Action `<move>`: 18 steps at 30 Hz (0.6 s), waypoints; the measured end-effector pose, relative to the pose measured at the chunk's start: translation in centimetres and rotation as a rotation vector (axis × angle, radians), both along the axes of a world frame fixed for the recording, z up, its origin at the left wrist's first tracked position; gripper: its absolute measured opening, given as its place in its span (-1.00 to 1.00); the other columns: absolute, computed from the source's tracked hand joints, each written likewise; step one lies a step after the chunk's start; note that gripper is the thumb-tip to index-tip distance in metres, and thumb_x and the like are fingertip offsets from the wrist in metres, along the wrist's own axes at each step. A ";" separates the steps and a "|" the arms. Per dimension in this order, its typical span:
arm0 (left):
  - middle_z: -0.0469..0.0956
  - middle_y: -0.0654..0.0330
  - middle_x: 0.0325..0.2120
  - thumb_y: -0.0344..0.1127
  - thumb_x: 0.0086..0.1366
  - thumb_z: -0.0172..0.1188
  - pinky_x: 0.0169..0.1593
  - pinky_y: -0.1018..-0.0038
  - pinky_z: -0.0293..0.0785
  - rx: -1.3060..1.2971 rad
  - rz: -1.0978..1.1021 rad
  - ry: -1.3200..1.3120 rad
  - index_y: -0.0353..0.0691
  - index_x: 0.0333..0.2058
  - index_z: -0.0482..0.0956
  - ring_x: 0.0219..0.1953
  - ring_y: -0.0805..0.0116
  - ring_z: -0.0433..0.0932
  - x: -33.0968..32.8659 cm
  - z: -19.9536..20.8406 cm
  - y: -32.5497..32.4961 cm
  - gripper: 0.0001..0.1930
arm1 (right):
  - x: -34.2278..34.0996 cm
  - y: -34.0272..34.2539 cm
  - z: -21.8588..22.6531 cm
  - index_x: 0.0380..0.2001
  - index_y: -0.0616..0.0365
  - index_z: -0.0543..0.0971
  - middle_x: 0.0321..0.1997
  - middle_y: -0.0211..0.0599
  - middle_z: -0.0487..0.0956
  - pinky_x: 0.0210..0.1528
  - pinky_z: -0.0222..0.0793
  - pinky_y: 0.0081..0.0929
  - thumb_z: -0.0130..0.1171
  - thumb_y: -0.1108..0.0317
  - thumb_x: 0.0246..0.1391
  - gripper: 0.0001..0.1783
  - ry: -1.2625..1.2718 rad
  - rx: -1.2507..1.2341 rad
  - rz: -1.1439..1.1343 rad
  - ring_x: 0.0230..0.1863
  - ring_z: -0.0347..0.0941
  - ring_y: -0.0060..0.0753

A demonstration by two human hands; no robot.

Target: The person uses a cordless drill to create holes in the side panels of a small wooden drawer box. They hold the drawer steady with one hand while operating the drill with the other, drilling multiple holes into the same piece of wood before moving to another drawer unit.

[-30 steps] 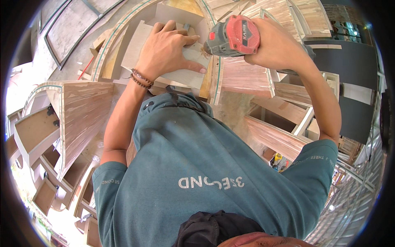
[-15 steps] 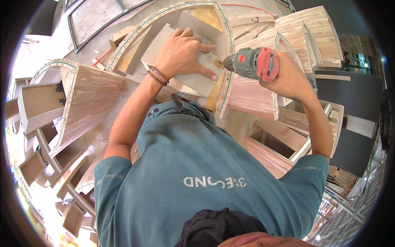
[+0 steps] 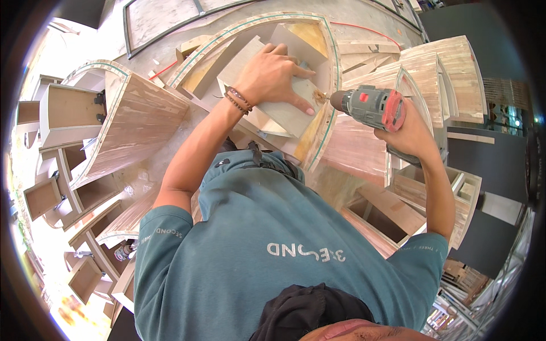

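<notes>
1. Gripping a grey and red drill [image 3: 369, 108], the right hand [image 3: 415, 133] is wrapped around the handle, to the right of the curved cabinet [image 3: 335, 62] in the head view
2. The drill's nose points left over that cabinet's right rim, toward a small patch of wood shavings [image 3: 319, 96]; whether the bit touches wood cannot be told
3. Inside the cabinet's rim a pale board [image 3: 304, 90] lies slanted, with the shavings at its right end
4. The left hand [image 3: 276, 74] rests palm down on the board within the cabinet, fingers spread and thumb stretched out, clasping nothing visible; beaded bracelets [image 3: 238, 101] circle its wrist
5. Left of the cabinet stands a streaky wooden unit [image 3: 139, 116], with drawers [image 3: 71, 116] farther left
6. Right of the cabinet are curved wooden panels [image 3: 463, 79] and dark sheets [image 3: 486, 170]
7. Beyond the cabinet, a dark metal frame [image 3: 126, 31] lies left and a red cord [image 3: 369, 29] right
8. On the cabinet's near side is the wearer's teal shirt [image 3: 273, 210]
</notes>
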State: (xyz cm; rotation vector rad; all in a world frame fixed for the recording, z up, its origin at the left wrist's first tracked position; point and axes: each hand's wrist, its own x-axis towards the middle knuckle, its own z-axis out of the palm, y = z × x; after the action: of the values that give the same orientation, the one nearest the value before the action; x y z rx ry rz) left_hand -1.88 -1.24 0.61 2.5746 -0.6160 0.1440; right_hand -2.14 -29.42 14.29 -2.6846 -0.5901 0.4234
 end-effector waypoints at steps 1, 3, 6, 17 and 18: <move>0.66 0.22 -0.33 0.53 -0.30 0.39 0.07 0.37 0.32 -0.008 -0.001 -0.012 0.04 0.01 0.73 -0.07 0.24 0.50 0.0 -0.2 0.2 -0.07 | 0.0 0.3 0.2 -0.11 0.24 0.55 -0.16 0.05 0.61 0.00 0.43 -0.19 0.39 0.40 -0.30 -0.46 0.029 -0.020 -0.017 -0.10 0.53 0.15; 0.66 0.22 -0.31 0.51 -0.27 0.39 0.08 0.36 0.33 -0.011 -0.002 -0.025 0.04 0.01 0.73 -0.07 0.24 0.50 0.1 -0.4 0.6 -0.10 | 0.1 1.0 0.6 -0.07 0.24 0.53 -0.10 0.05 0.59 0.05 0.43 -0.23 0.43 0.40 -0.32 -0.39 0.090 -0.054 -0.053 -0.05 0.53 0.11; 0.65 0.20 -0.22 0.41 -0.19 0.42 0.15 0.30 0.33 -0.063 -0.026 -0.066 0.01 0.06 0.68 -0.02 0.23 0.49 0.4 -0.6 1.0 -0.14 | -0.4 -1.4 1.0 0.07 0.24 0.47 0.07 0.02 0.54 0.15 0.41 -0.25 0.50 0.40 -0.36 -0.22 -0.090 -0.121 -0.032 0.08 0.50 0.00; 0.41 -0.11 0.16 0.11 0.04 0.48 0.34 0.19 0.28 -0.416 0.431 -0.128 -0.39 0.30 0.29 0.18 -0.05 0.42 -1.7 -1.3 8.4 -0.01 | -0.1 4.4 4.4 0.27 0.27 0.28 0.19 -0.16 0.48 0.23 0.36 -0.32 0.54 0.48 -0.25 -0.04 0.150 0.142 -0.209 0.20 0.43 -0.32; 0.36 -0.18 0.21 0.14 0.10 0.45 0.36 0.17 0.27 -0.497 0.383 0.089 -0.48 0.31 0.24 0.25 -0.12 0.37 -1.7 -1.6 9.1 0.00 | 0.8 6.4 4.3 0.25 0.26 0.29 0.15 -0.16 0.49 0.21 0.37 -0.32 0.55 0.46 -0.25 -0.05 0.172 0.115 -0.168 0.16 0.45 -0.31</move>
State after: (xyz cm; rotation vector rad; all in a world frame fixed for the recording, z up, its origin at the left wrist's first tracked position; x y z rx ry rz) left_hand -3.62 7.85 -0.95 2.1669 -0.0322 0.2693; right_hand -1.36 -23.06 18.58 -2.5307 -0.3254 0.5491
